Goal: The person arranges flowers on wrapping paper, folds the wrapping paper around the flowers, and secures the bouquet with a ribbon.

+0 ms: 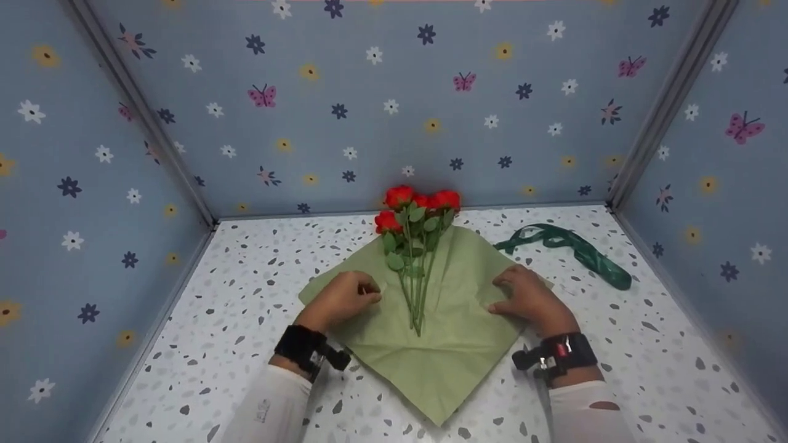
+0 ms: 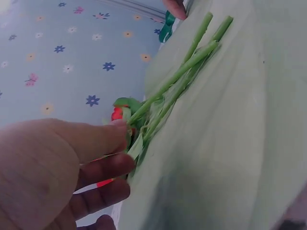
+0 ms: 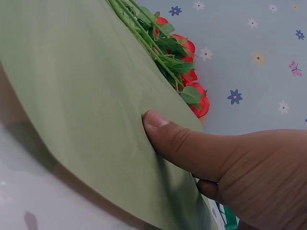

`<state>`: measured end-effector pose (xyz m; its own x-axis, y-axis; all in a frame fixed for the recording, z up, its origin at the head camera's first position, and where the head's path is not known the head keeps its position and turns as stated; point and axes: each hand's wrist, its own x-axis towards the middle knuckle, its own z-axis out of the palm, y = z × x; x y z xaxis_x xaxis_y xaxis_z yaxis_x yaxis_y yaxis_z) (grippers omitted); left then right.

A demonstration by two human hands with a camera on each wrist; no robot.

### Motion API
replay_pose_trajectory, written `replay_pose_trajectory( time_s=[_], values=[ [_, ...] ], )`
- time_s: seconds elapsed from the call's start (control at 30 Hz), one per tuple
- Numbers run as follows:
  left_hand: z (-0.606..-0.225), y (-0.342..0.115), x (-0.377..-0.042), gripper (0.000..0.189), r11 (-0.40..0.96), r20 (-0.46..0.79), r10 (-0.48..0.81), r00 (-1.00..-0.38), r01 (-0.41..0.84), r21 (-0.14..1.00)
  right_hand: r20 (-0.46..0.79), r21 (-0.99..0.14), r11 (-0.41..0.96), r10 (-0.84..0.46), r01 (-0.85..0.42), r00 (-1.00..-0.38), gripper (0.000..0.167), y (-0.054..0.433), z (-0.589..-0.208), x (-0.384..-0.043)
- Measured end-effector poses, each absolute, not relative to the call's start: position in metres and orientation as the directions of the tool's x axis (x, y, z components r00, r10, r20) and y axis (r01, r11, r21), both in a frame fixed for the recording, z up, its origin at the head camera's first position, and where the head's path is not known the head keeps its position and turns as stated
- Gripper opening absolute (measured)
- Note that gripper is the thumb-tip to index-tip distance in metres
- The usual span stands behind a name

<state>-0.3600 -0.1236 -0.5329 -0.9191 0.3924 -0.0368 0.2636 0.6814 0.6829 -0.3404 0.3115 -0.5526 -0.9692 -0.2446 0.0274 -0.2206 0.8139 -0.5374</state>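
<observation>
Several artificial red roses point(image 1: 400, 197) with green stems point(image 1: 415, 301) lie on a sheet of light green wrapping paper point(image 1: 431, 369), heads toward the back wall. My left hand point(image 1: 341, 298) hovers over the left part of the paper, its fingers bent loosely; in the left wrist view the thumb point(image 2: 103, 136) overlaps the stems, with nothing seen pinched. On the opposite side, my right hand point(image 1: 532, 298) holds the paper near its right corner. The right wrist view has the thumb point(image 3: 177, 141) on the sheet's face and a finger partly hidden behind its edge.
A loose dark green ribbon point(image 1: 591, 255) lies at the back right of the speckled white table point(image 1: 246, 295). Patterned blue panels point(image 1: 394, 80) enclose the back and both sides.
</observation>
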Motion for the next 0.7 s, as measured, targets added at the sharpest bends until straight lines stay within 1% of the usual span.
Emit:
replay_pose_trajectory(
  time_s=[0.2,0.4,0.47,0.57,0.63,0.7],
  values=[
    [-0.526,-0.148,-0.342,0.017,0.661,-0.076,0.493,-0.867,0.316,0.680,0.025,-0.524,0.821,-0.252,-0.227,-0.967,0.064,0.310,-0.555,-0.340],
    [-0.526,-0.151,-0.328,0.023,0.624,-0.133,0.570,-0.810,0.322,0.712,0.027,-0.539,0.810,-0.256,-0.230,-0.966,0.065,0.311,-0.556,-0.338],
    [-0.527,-0.151,-0.324,0.031,0.614,-0.161,0.591,-0.790,0.312,0.725,0.024,-0.536,0.813,-0.254,-0.227,-0.967,0.066,0.310,-0.556,-0.338],
    [-0.529,-0.152,-0.320,0.050,0.615,-0.188,0.619,-0.763,0.321,0.720,0.014,-0.530,0.820,-0.246,-0.216,-0.969,0.067,0.309,-0.556,-0.338],
    [-0.530,-0.150,-0.318,0.063,0.634,-0.204,0.631,-0.748,0.346,0.692,0.008,-0.528,0.823,-0.241,-0.209,-0.971,0.068,0.309,-0.555,-0.338],
    [-0.530,-0.148,-0.317,0.074,0.654,-0.202,0.648,-0.734,0.399,0.643,0.005,-0.531,0.825,-0.229,-0.197,-0.973,0.067,0.310,-0.555,-0.339]
  ],
)
